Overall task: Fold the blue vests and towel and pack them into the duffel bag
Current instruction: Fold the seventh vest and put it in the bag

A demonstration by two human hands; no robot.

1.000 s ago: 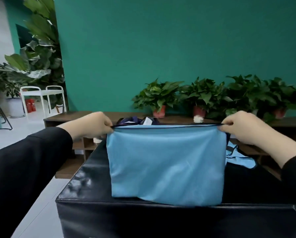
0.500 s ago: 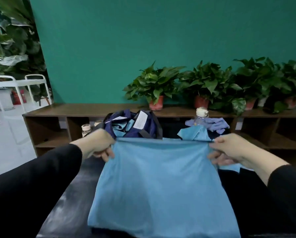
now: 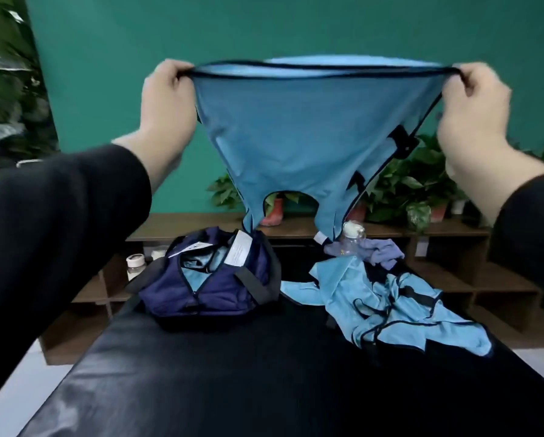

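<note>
Left hand (image 3: 166,99): pinched the upper left hem corner of the blue vest (image 3: 308,137) | right hand (image 3: 475,102): pinched the upper right corner | vest: hung upside down, stretched above the black counter (image 3: 232,383) | duffel bag (image 3: 213,279): open on the counter, blue fabric inside | crumpled vests (image 3: 387,304): just right of the bag.

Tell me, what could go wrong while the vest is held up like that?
The vest hangs from the left hand and right hand, and its lower ends dangle close above the bottle, so a swing might tip it. The grip is only at the top corners, so one could slip. Lowered carelessly, it might tangle with the pile of vests.
</note>
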